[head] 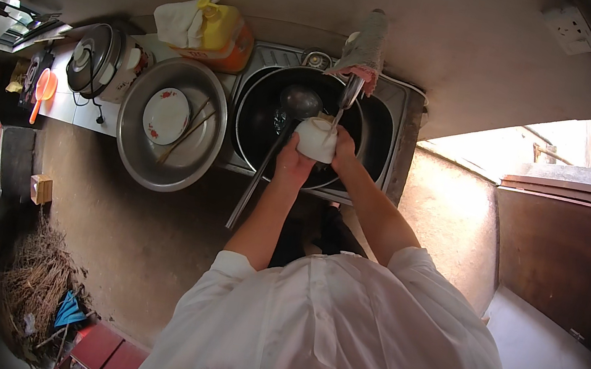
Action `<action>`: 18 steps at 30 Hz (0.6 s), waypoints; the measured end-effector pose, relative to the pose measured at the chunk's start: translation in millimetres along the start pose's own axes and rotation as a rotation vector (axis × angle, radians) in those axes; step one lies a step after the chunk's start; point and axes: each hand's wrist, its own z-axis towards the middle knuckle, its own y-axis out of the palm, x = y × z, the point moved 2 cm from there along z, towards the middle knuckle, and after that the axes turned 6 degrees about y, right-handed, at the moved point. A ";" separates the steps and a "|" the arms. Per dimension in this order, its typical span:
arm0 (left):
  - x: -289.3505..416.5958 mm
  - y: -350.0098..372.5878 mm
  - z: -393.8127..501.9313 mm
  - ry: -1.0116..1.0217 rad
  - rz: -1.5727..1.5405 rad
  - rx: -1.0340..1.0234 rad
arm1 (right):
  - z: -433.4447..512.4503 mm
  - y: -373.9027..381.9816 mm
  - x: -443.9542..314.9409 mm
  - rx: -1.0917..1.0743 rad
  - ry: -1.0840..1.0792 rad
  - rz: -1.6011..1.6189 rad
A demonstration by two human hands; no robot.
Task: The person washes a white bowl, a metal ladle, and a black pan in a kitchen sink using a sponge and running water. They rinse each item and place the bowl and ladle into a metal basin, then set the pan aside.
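Note:
Between my two hands is a white bowl point(316, 140), tipped with its foot ring facing up under the faucet point(351, 92). Water from the spout runs onto it. My left hand point(294, 160) grips the bowl's left side, and my right hand point(345, 150) holds its right side. Below them a large dark wok point(255, 146) sits in the steel sink point(389, 141). A metal ladle point(300, 102) lies in the wok, its long handle slanting out over the front edge. A cloth point(369, 42) is draped over the faucet.
Left of the sink stands a steel basin point(128, 158) with a floral plate point(166, 113) and chopsticks point(187, 135). Behind it is a yellow jug point(227, 29) with a white cloth point(179, 22). Farther left are a rice cooker point(97, 60) and an orange strainer point(45, 85).

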 end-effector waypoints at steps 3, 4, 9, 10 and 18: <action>-11.7 5.6 -5.9 0.066 0.011 0.085 | -15.8 0.5 8.6 0.045 -0.111 -0.071; -16.1 8.5 -7.0 0.088 0.016 0.098 | -22.0 -1.5 8.9 0.014 -0.137 -0.060; -41.7 31.6 -7.4 0.116 0.083 0.120 | -43.8 -20.3 -7.5 -0.021 -0.193 0.029; -43.6 34.8 -7.7 0.123 0.121 0.118 | -47.8 -21.4 -11.7 -0.051 -0.224 0.011; -26.2 15.7 -22.6 0.204 0.321 0.118 | -102.8 1.4 -6.2 -0.115 -0.873 -0.849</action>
